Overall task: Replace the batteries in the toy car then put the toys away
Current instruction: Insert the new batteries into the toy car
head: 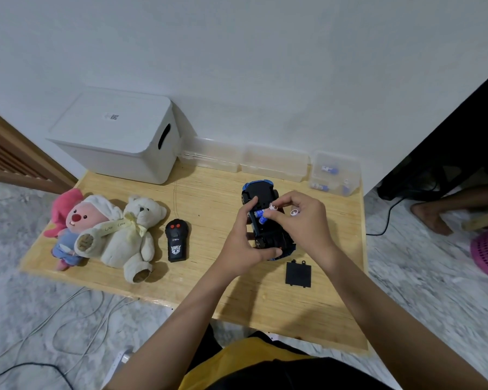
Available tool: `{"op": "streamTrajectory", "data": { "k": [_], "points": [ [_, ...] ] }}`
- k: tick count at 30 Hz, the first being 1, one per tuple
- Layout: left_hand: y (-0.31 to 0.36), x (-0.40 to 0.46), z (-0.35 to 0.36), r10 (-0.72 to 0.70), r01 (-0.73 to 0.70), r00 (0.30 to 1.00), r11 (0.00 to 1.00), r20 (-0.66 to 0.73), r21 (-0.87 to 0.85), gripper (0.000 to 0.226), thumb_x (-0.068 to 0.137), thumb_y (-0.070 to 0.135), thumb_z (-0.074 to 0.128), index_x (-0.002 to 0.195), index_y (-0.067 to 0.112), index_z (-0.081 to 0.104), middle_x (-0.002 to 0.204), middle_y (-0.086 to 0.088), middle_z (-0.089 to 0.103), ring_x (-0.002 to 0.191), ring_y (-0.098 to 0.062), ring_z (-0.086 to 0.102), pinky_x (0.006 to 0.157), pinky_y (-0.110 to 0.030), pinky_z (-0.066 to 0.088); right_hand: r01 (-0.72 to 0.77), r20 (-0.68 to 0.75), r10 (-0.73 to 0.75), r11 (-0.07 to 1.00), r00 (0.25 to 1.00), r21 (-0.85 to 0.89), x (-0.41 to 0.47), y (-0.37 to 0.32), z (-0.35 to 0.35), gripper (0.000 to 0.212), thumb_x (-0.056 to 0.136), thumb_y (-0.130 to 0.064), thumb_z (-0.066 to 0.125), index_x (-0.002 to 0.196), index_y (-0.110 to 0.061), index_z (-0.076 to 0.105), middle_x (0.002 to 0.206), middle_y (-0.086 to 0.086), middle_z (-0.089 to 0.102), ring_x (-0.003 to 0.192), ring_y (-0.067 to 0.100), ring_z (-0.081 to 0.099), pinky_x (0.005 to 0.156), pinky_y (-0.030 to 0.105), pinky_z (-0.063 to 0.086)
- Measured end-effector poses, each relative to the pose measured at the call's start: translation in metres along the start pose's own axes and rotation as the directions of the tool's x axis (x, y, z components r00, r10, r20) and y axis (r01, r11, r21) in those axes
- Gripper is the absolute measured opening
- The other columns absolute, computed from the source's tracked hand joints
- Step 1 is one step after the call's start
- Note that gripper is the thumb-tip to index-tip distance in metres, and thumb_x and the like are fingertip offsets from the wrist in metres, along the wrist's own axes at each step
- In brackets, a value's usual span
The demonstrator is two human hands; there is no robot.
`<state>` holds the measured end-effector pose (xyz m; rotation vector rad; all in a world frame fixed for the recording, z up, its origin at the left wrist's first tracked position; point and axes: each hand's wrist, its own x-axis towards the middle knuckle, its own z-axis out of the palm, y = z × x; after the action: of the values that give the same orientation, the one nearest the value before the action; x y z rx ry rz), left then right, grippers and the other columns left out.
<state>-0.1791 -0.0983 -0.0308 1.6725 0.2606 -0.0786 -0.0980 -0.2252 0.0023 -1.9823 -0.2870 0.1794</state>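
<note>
The blue toy car [261, 192] lies upside down on the wooden table [209, 192], its black underside up and the battery bay open. My left hand [244, 243] grips the car from the left, thumb at its near end. My right hand [302, 220] pinches blue-and-white batteries [262, 213] over the bay, with another battery end [294, 212] showing between its fingers. The black battery cover [298, 274] lies loose on the table just in front of the car. A black remote control [176, 240] lies to the left.
A white teddy bear [133, 235] and a pink plush [68, 220] lie at the table's left. A white lidded storage box [116, 136] stands at the back. Clear plastic containers [273, 161] line the wall; the right one [335, 173] holds batteries. Cables lie on the floor.
</note>
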Motion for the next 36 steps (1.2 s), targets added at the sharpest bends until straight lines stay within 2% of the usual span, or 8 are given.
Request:
{"op": "streamTrajectory", "data": {
  "k": [5, 11, 14, 22, 27, 30, 33, 36],
  "points": [
    [-0.001, -0.003, -0.001, 0.004, -0.004, 1.000, 1.000, -0.026, -0.012, 0.102, 0.060, 0.012, 0.084, 0.133, 0.054, 0.026, 0.128, 0.009, 0.048, 0.106, -0.013, 0.061, 0.092, -0.035, 0.054, 0.023, 0.028, -0.022, 1.000, 0.999, -0.015, -0.002, -0.001, -0.002, 0.016, 0.072, -0.016, 0.081, 0.084, -0.021, 0.071, 0.082, -0.012, 0.071, 0.079, -0.001, 0.066, 0.075, 0.027, 0.053],
    [-0.002, -0.004, -0.003, 0.026, -0.029, 0.995, 0.999, -0.096, -0.029, 0.104, 0.063, 0.002, 0.085, 0.135, 0.048, 0.027, 0.127, 0.012, 0.049, 0.103, -0.012, 0.062, 0.087, -0.026, 0.054, -0.028, -0.053, 0.030, 0.999, 0.998, 0.045, -0.005, 0.002, -0.005, 0.018, 0.070, -0.013, 0.082, 0.076, -0.023, 0.068, 0.079, -0.014, 0.070, 0.074, -0.003, 0.065, 0.065, 0.009, 0.046],
    [-0.001, -0.003, -0.001, 0.049, -0.054, 0.990, 0.998, -0.136, -0.037, 0.104, 0.064, -0.002, 0.083, 0.139, 0.043, 0.026, 0.129, 0.011, 0.049, 0.106, -0.013, 0.061, 0.084, -0.021, 0.052, -0.039, -0.069, 0.041, 0.999, 0.997, 0.033, -0.008, 0.004, 0.001, 0.017, 0.069, -0.014, 0.083, 0.074, -0.022, 0.069, 0.073, -0.012, 0.068, 0.071, -0.002, 0.064, 0.064, 0.011, 0.047],
    [0.007, 0.000, -0.003, 0.120, -0.123, 0.975, 0.992, -0.186, -0.002, 0.104, 0.064, -0.003, 0.082, 0.141, 0.037, 0.025, 0.132, 0.009, 0.046, 0.113, -0.018, 0.059, 0.092, -0.031, 0.053, -0.048, -0.131, 0.043, 0.998, 0.990, -0.035, -0.008, 0.003, 0.014, 0.016, 0.068, -0.021, 0.084, 0.079, -0.015, 0.074, 0.084, 0.001, 0.063, 0.074, 0.005, 0.056, 0.062, 0.006, 0.039],
    [0.003, 0.001, -0.005, 0.143, -0.128, 0.970, 0.988, -0.197, 0.089, 0.102, 0.060, 0.010, 0.082, 0.142, 0.036, 0.028, 0.137, 0.005, 0.042, 0.121, -0.022, 0.052, 0.096, -0.045, 0.050, -0.046, -0.103, 0.033, 0.992, 0.994, -0.120, -0.005, -0.002, 0.018, 0.015, 0.068, -0.022, 0.083, 0.068, -0.012, 0.071, 0.073, -0.010, 0.055, 0.068, 0.001, 0.052, 0.060, 0.006, 0.036],
    [0.002, 0.003, -0.011, 0.142, -0.122, 0.974, 0.986, -0.175, 0.117, 0.103, 0.060, 0.008, 0.082, 0.142, 0.036, 0.028, 0.136, 0.003, 0.042, 0.122, -0.020, 0.051, 0.097, -0.043, 0.050, -0.078, -0.107, 0.066, 0.991, 0.992, -0.112, -0.002, -0.001, 0.014, 0.027, 0.066, -0.026, 0.085, 0.059, -0.009, 0.064, 0.064, -0.007, 0.058, 0.063, 0.006, 0.054, 0.059, 0.011, 0.036],
    [0.002, 0.005, -0.013, 0.096, -0.082, 0.986, 0.991, -0.135, 0.106, 0.105, 0.060, 0.006, 0.084, 0.141, 0.042, 0.026, 0.136, 0.003, 0.043, 0.120, -0.021, 0.052, 0.095, -0.042, 0.052, -0.153, -0.033, 0.150, 0.982, 0.988, -0.108, 0.001, -0.002, 0.011, 0.029, 0.070, -0.028, 0.083, 0.065, -0.011, 0.059, 0.064, -0.006, 0.057, 0.060, 0.006, 0.052, 0.058, 0.018, 0.036],
    [-0.001, 0.003, -0.011, 0.062, -0.051, 0.990, 0.995, -0.127, 0.084, 0.105, 0.060, 0.003, 0.084, 0.139, 0.044, 0.027, 0.136, 0.003, 0.044, 0.120, -0.022, 0.053, 0.094, -0.039, 0.052, -0.178, 0.171, 0.186, 0.982, 0.968, -0.061, 0.002, -0.013, 0.001, 0.013, 0.089, -0.018, 0.060, 0.082, -0.016, 0.049, 0.080, -0.008, 0.049, 0.072, 0.009, 0.047, 0.058, 0.018, 0.034]
  ]
}}
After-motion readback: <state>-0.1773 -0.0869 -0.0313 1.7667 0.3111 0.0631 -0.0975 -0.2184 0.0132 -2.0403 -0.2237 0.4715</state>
